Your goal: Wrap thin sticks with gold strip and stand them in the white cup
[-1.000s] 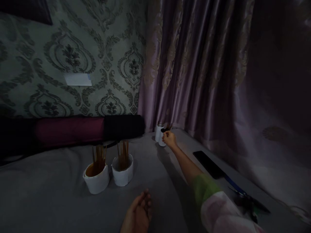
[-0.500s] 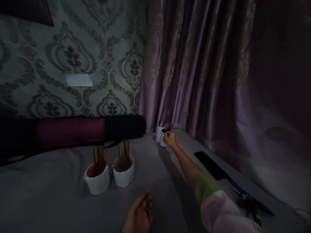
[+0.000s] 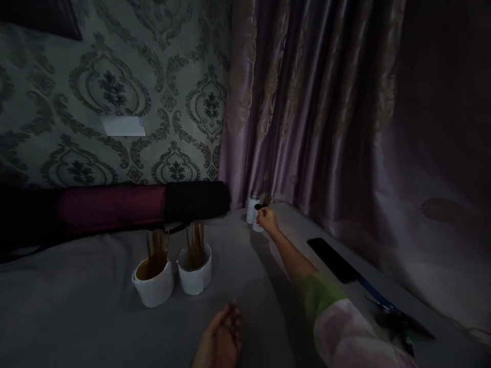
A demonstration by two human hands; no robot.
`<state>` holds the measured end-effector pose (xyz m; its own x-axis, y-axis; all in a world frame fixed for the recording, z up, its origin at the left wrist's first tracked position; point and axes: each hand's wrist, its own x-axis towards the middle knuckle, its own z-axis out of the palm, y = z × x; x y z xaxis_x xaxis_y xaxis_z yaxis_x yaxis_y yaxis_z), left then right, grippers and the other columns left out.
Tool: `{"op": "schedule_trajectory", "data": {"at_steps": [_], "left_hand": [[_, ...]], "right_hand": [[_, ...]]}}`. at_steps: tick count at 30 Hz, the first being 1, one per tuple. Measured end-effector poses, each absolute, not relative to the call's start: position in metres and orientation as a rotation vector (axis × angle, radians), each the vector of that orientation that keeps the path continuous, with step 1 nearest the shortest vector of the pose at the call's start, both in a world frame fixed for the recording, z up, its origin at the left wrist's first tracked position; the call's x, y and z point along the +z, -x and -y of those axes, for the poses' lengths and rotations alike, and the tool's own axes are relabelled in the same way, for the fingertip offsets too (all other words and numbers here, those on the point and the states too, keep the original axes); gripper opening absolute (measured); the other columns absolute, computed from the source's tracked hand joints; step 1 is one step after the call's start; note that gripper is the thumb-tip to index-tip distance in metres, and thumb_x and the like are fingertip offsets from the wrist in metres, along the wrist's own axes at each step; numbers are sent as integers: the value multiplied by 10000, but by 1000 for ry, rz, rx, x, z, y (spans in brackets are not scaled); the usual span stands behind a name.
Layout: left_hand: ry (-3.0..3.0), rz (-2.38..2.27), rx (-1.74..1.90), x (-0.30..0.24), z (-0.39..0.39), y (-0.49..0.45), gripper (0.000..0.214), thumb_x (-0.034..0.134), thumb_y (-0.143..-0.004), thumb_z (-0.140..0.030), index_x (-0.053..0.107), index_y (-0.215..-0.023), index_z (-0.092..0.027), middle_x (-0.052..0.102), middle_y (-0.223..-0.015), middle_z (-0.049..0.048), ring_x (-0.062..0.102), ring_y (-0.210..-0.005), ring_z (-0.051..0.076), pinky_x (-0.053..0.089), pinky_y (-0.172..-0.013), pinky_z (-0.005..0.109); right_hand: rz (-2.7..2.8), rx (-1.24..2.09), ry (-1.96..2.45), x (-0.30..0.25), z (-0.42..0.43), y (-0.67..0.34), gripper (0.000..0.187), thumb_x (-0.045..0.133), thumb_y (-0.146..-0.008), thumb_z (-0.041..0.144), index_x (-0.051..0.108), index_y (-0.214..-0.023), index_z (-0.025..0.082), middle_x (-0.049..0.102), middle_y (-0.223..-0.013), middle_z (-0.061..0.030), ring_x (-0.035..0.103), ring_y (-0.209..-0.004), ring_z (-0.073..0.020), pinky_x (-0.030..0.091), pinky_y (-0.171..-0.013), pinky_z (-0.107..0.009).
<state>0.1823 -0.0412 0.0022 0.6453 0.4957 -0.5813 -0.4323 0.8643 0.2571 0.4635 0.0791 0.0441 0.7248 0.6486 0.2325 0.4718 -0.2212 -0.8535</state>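
Observation:
My right hand (image 3: pixel 268 220) reaches far out to the front white container (image 3: pixel 258 225) of two by the curtain. Its fingers are pinched together at the dark rim, and what they hold is hidden. Thin brown sticks (image 3: pixel 267 200) show just behind the fingers. Close behind stands the other white container (image 3: pixel 252 209), with a few stick tips above its rim. My left hand (image 3: pixel 221 335) rests low in the middle, palm turned up, fingers loosely bent and apart, holding nothing. Nearest to it is a white round cup (image 3: pixel 195 280) with upright brown sticks; a similar white cup (image 3: pixel 154 289) stands left of that.
Along the wall lies a long black and maroon rolled bag (image 3: pixel 115 204). On the right are a flat black object (image 3: pixel 333 259), a blue strip (image 3: pixel 374 290) and dark scissors-like tools (image 3: pixel 399 322). A purple curtain (image 3: pixel 299 128) hangs behind the grey cloth surface (image 3: pixel 76 312).
My right hand has shifted very slightly left at the far container, its fingers still pinched. My left hand and the cups have stayed in place.

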Motion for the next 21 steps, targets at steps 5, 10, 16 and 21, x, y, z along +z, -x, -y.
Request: {"op": "schedule_trajectory", "data": {"at_steps": [5, 10, 16, 21], "left_hand": [[-106, -699, 513, 3, 41, -182, 117, 461, -815, -139, 544, -891, -106, 575, -701, 25, 520, -547, 90, 361, -530, 214], [-119, -701, 515, 3, 41, -182, 119, 465, -811, -139, 549, -889, -107, 574, -711, 27, 523, -559, 95, 364, -538, 222], [-102, -708, 540, 3, 42, -182, 105, 477, -803, -132, 552, -872, -109, 570, -703, 28, 523, -563, 96, 375, -543, 220], [-103, -706, 558, 4, 43, -182, 107, 464, -808, -120, 552, -867, -102, 581, -720, 38, 532, -566, 94, 387, -546, 216]], "right_hand": [[856, 223, 1861, 43, -81, -465, 148, 435, -825, 217, 545, -866, 127, 618, -604, -11, 532, -402, -66, 362, -352, -135], [849, 230, 1852, 42, -82, -463, 142, 441, -824, 209, 545, -876, 127, 615, -610, -15, 531, -404, -66, 365, -352, -135], [842, 233, 1849, 42, -81, -462, 139, 439, -827, 213, 531, -888, 129, 609, -613, -9, 523, -403, -56, 356, -348, -121], [847, 232, 1846, 42, -80, -462, 135, 424, -822, 198, 533, -870, 134, 610, -615, -10, 531, -405, -62, 360, -345, -126]]}}
